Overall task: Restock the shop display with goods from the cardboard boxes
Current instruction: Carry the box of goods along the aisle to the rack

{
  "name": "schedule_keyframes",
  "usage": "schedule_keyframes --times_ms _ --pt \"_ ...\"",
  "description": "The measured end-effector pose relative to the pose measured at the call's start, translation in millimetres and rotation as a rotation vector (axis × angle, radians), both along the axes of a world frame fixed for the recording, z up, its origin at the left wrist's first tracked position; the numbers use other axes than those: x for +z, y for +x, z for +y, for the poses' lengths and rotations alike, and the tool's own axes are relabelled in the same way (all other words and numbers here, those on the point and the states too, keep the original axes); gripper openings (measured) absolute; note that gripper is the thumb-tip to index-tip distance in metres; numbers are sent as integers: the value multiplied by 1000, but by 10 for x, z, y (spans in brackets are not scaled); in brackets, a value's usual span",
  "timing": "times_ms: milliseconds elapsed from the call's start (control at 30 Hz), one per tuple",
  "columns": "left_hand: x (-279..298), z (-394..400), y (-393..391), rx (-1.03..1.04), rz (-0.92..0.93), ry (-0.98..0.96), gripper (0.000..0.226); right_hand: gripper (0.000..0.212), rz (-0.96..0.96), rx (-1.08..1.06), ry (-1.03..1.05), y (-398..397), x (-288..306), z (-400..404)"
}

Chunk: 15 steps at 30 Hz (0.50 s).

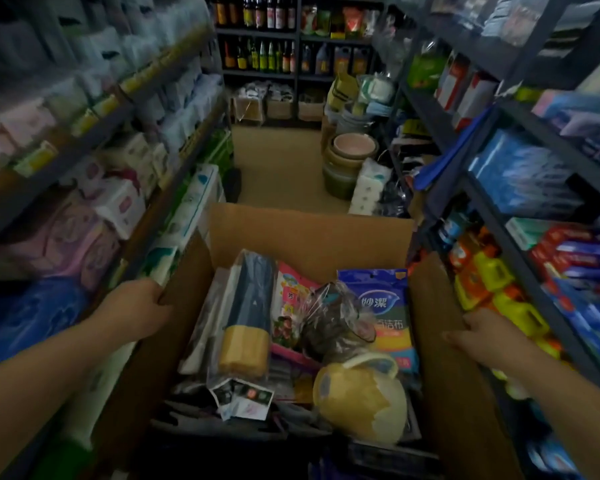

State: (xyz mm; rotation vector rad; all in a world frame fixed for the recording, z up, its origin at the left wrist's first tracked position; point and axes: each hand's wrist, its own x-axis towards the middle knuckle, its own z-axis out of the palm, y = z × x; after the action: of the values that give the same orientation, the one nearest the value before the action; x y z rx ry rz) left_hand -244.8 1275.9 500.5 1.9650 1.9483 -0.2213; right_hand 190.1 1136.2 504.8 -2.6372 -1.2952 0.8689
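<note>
Cardboard box [305, 233] open in the aisle between two shelf runs, flaps up. Left hand [142, 306] grips the left flap edge, fingers curled over it; right hand [478, 329] holds the right flap, thumb on the inner face, fingers hidden behind. Hands well apart. Inside: blue-and-yellow roll in plastic [248, 313], blue cloth packet [383, 306], yellow jug [361, 400]. Stacked basins [352, 150] on the floor ahead

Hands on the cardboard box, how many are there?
2: the left hand grips the left flap of the cardboard box, and the right hand grips its right flap.
</note>
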Motion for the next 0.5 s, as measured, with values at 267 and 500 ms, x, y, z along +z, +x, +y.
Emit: schedule_keyframes --times_ms 267,500 --pt "-59 2057 367 26 -3 -7 30 19 50 -7 10 349 -159 2100" --pt "48 3665 686 102 -59 -36 31 26 12 46 6 636 53 3791"
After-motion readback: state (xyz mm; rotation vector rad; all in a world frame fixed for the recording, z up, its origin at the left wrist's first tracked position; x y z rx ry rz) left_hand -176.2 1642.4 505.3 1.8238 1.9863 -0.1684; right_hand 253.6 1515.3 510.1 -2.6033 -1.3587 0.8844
